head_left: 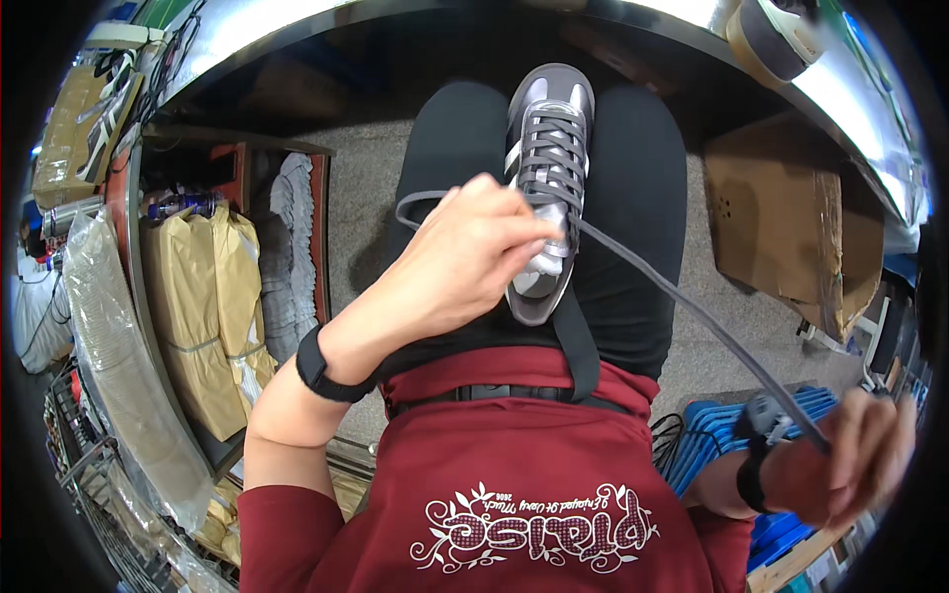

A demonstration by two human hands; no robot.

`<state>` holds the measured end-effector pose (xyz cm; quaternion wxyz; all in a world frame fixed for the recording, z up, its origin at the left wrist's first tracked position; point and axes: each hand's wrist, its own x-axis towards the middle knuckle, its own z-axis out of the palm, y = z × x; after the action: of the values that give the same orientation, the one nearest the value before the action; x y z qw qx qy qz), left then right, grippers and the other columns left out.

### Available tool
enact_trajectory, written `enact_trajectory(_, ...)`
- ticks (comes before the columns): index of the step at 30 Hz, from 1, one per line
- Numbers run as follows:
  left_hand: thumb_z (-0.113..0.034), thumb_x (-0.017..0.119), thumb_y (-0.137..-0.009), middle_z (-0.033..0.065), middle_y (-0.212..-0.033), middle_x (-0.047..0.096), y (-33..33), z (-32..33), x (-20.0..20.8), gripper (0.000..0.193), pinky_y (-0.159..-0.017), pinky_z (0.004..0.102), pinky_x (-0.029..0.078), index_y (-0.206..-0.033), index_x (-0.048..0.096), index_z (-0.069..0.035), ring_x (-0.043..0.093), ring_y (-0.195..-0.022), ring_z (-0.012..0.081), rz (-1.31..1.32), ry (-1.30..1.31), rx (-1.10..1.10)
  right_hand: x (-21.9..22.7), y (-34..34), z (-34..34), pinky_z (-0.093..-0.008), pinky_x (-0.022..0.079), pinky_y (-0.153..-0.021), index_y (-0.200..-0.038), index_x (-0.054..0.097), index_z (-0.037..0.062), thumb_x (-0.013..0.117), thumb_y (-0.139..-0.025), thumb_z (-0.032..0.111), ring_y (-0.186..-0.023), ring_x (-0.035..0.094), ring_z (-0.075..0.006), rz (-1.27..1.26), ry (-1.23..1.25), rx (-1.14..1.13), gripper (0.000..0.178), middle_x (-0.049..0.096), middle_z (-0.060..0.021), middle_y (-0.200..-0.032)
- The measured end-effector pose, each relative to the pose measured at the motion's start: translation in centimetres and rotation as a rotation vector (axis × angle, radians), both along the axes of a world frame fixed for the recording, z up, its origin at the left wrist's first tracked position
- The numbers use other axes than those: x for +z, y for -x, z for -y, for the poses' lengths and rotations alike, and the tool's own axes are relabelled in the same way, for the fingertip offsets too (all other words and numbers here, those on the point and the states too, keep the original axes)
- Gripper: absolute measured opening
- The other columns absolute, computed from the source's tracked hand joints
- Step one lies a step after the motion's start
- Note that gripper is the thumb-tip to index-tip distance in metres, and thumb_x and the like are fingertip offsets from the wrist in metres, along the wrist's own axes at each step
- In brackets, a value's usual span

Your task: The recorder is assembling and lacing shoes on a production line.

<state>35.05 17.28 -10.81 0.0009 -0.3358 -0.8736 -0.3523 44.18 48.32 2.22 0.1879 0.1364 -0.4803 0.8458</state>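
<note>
A grey and silver sneaker [554, 111] lies on my lap between my thighs, toe pointing away from me. Grey lace crosses its eyelets in several rows. My left hand [473, 242] is closed at the top of the sneaker, thumb and fingertips against the silver tongue. A loop of lace shows to the left of that hand; its end is hidden. My right hand [858, 460], slightly blurred, is out at the lower right with its fingers closed on the grey shoelace [692, 306]. The lace runs taut from the sneaker's upper eyelets to that hand.
A shiny metal worktop [237, 49] curves across the far side, with another shoe [771, 40] at its right. A cardboard box [776, 212] stands on the floor at right. Paper-wrapped bundles [188, 316] fill a drawer at left. Blue plastic pieces [704, 445] lie beside my right arm.
</note>
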Motion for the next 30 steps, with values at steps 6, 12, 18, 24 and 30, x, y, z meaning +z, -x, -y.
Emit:
enact_trajectory(6,-0.001,0.055,-0.09,0.0086,-0.078,0.065,-1.0,1.2,-2.3,0.01,-0.071,0.03,0.049,-0.096,0.063,-0.002,0.063,-0.074,0.0149,0.621,-0.186,0.288,-8.8,4.6,6.9,-0.0206,0.031,-0.051,-0.102,0.054,0.0046,0.069,-0.079,0.006,-0.061,0.039,-0.0028,0.395,-0.686,-0.046,0.028,0.049,0.0003,-0.082)
enact_trajectory(12,-0.002,0.063,-0.081,0.0111,-0.083,0.065,-0.1,0.3,-4.7,0.008,-0.072,0.0355,0.049,-0.089,0.063,-0.002,0.063,-0.079,0.0301,0.086,-0.136,0.362,-14.8,6.2,12.4,-0.0334,0.046,-0.054,-0.091,0.067,0.0053,0.07,-0.075,0.005,-0.057,0.056,-0.0222,0.228,-1.392,-0.059,0.016,0.052,-0.0069,-0.071)
enact_trajectory(18,-0.001,0.067,-0.075,0.0085,-0.089,0.064,-0.4,-0.6,-5.1,0.013,-0.074,0.0363,0.049,-0.088,0.063,-0.003,0.061,-0.085,0.0282,-0.006,-0.116,0.363,-16.3,6.6,14.0,-0.0344,0.049,-0.057,-0.095,0.066,0.0051,0.072,-0.073,0.006,-0.062,0.059,-0.0248,0.237,-1.401,-0.039,0.023,0.053,-0.0076,-0.076)
enact_trajectory(24,0.003,0.065,-0.078,0.0113,-0.078,0.067,-1.1,-0.8,-5.1,0.024,-0.065,0.0284,0.054,-0.102,0.061,-0.002,0.069,-0.072,0.0238,0.243,-0.292,0.536,-16.7,6.4,15.1,-0.0361,0.051,-0.059,-0.098,0.064,0.0046,0.072,-0.071,0.005,-0.066,0.062,-0.0267,0.285,-1.461,-0.09,0.028,0.053,-0.0086,-0.077)
enact_trajectory(30,0.0,0.062,-0.081,0.0062,-0.064,0.057,-0.6,-0.6,-3.3,0.036,-0.057,0.0333,0.049,-0.116,0.061,-0.006,0.059,-0.059,0.0234,-0.085,0.007,0.3,-17.1,7.4,15.5,-0.0362,0.05,-0.06,-0.093,0.065,0.0039,0.071,-0.069,0.005,-0.064,0.061,-0.029,0.176,-1.549,-0.163,0.025,0.056,-0.0102,-0.076)
